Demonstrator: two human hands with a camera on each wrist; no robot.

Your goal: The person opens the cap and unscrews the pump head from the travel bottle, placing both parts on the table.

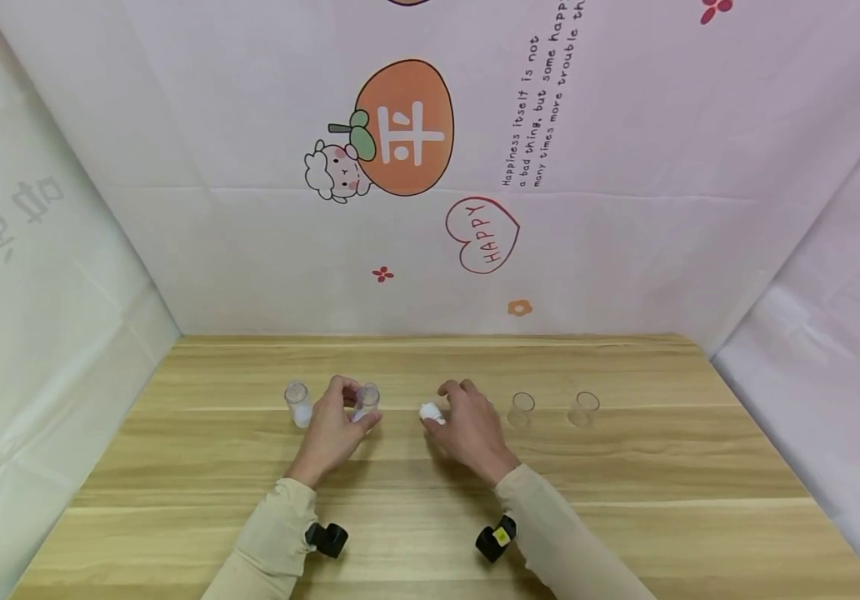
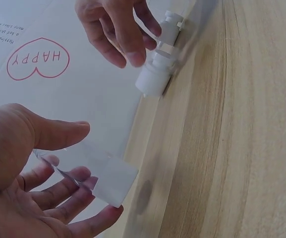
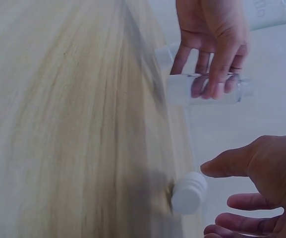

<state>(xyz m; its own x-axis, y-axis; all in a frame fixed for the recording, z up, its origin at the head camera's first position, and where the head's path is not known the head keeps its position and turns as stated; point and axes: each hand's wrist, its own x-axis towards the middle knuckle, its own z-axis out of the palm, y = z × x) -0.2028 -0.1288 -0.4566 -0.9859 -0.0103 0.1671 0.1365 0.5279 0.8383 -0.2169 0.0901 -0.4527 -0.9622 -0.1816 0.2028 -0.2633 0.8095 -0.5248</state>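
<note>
My left hand (image 1: 335, 429) holds a small clear bottle (image 1: 367, 400) upright between thumb and fingers. White contents (image 3: 178, 89) fill its lower part. To its left stands a similar clear bottle (image 1: 298, 406), also white at the bottom. My right hand (image 1: 475, 421) is around a small white ridged piece (image 1: 431, 412), which looks like a cap or stopper. In the right wrist view the thumb (image 3: 229, 162) is close beside this white piece (image 3: 188, 193), and the fingers are spread apart from it.
Two clear glass containers (image 1: 522, 408) (image 1: 584, 408) stand to the right of my right hand on the wooden table (image 1: 415, 517). A printed white cloth (image 1: 265, 267) hangs behind the table and along both sides. Each sleeve carries a black wrist camera (image 1: 327, 540).
</note>
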